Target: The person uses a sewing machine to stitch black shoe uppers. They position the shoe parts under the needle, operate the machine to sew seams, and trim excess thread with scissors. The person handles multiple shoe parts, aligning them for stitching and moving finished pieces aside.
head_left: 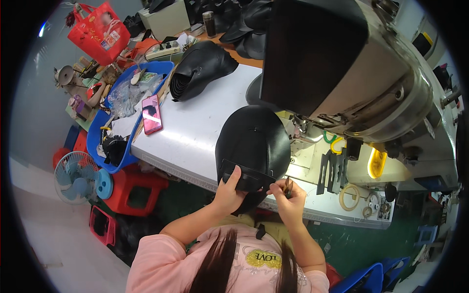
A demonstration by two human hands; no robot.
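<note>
A rounded black leather-like piece (255, 139) with a stitched strip across its lower part lies over the front edge of the white table. My left hand (229, 194) grips its lower left edge, thumb on top and the other fingers hidden beneath. At the lower right corner of the strip, my right hand (289, 199) is closed, with thumb and forefinger pinched close to the edge. A small pointed tool (288, 187), which looks like thread snips, sticks up out of that hand. Whether the right fingertips also pinch a thread is too small to tell.
A sewing machine (391, 93) overhangs the table at right. Scissors with yellow and green handles (336, 144), black strips (332, 171) and a tape roll (349, 197) lie beneath it. Rolled black pieces (202, 68), a phone (152, 115) and a blue bin (124, 161) are at left.
</note>
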